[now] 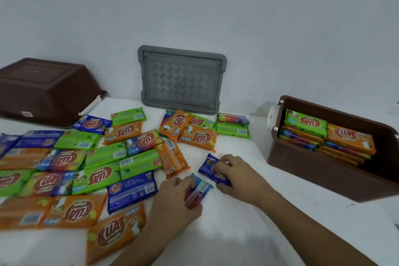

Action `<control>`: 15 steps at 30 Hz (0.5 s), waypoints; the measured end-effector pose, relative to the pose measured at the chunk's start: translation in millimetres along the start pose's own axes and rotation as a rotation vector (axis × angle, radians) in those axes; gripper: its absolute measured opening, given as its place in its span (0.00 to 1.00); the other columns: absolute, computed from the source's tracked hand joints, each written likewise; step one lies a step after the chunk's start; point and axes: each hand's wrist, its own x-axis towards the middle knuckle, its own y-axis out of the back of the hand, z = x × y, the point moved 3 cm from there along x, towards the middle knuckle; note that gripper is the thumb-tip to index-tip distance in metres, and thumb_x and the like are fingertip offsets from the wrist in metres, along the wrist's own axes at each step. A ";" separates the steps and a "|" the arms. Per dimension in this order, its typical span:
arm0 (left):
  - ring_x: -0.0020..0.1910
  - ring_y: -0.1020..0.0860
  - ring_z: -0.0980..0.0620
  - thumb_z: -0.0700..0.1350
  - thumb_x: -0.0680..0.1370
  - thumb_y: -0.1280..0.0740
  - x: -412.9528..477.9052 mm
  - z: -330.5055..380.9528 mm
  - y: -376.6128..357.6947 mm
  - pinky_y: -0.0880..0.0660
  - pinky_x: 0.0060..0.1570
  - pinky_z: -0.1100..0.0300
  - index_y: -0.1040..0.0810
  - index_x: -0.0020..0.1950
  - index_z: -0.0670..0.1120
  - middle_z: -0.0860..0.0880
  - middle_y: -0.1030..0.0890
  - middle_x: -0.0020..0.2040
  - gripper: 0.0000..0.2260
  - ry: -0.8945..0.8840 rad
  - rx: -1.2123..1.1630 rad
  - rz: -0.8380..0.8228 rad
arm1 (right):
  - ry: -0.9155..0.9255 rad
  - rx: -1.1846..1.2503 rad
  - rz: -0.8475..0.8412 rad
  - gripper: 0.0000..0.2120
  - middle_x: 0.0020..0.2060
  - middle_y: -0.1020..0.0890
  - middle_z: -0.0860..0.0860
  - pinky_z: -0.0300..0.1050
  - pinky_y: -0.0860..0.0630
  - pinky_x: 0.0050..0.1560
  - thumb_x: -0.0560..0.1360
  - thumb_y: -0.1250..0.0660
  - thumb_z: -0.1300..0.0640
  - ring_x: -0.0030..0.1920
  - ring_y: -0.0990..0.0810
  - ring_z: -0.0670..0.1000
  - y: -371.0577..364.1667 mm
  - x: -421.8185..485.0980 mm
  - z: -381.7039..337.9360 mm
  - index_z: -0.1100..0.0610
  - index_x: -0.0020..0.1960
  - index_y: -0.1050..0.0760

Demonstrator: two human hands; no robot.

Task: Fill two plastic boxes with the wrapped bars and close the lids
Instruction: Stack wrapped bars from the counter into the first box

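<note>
1. The left hand (172, 205) has its fingers curled over a red-and-blue wrapped bar (199, 192), clamping it near its lower end; the bar lies low against the white table (237, 237).
2. The right hand (237, 176) is closed round a blue wrapped bar (206, 167), fingers over its top face. This bar sits just beside the left hand's one, the two nearly touching at their corners.
3. To the left of both hands a spread of loose bars (97, 177) — orange, green, blue and mixed-colour wrappers — covers the table, many overlapping, some face up and some showing barcodes.
4. Behind the hands a smaller cluster of bars (195, 134) lies near the wall (194, 6).
5. At the right stands a brown box (319, 179), lid off, its opening turned toward the person. It holds two stacks of bars — a green bar (305, 122) tops the left stack, an orange bar (350, 138) the right. A white latch (272, 117) shows at its left end.
6. A grey lid (181, 79) leans upright against the wall, behind the small cluster.
7. At the far left a second brown box (43, 90) rests upside down, well apart from the first.
</note>
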 end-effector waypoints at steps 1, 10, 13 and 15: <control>0.51 0.27 0.58 0.59 0.67 0.29 0.7 -0.8 2.7 0.23 0.49 0.61 0.28 0.57 0.59 0.56 0.27 0.53 0.20 0.011 -0.101 0.004 | -0.047 0.042 -0.006 0.22 0.64 0.30 0.51 0.44 0.28 0.57 0.73 0.33 0.46 0.60 0.30 0.53 0.5 -6.4 2.8 0.48 0.65 0.31; 0.42 0.21 0.62 0.47 0.65 0.21 28.4 45.0 40.5 0.25 0.35 0.70 0.20 0.44 0.55 0.57 0.19 0.45 0.13 -0.070 -0.583 -0.015 | -0.353 0.705 0.027 0.15 0.50 0.18 0.42 0.48 0.20 0.49 0.72 0.30 0.56 0.49 0.20 0.45 64.9 -68.7 26.9 0.44 0.56 0.23; 0.44 0.20 0.59 0.47 0.64 0.20 44.7 78.1 59.1 0.22 0.38 0.66 0.19 0.45 0.56 0.57 0.19 0.46 0.14 -0.155 -0.611 -0.026 | -0.351 0.803 0.103 0.16 0.49 0.18 0.39 0.41 0.20 0.48 0.72 0.29 0.59 0.51 0.20 0.42 106.4 -92.3 38.9 0.42 0.55 0.23; 0.43 0.19 0.60 0.47 0.63 0.20 57.1 105.5 68.9 0.22 0.37 0.67 0.19 0.45 0.56 0.56 0.18 0.46 0.14 -0.245 -0.604 -0.032 | -0.332 0.821 0.168 0.17 0.46 0.17 0.38 0.34 0.22 0.44 0.72 0.30 0.63 0.47 0.20 0.38 134.2 -108.0 51.6 0.44 0.54 0.23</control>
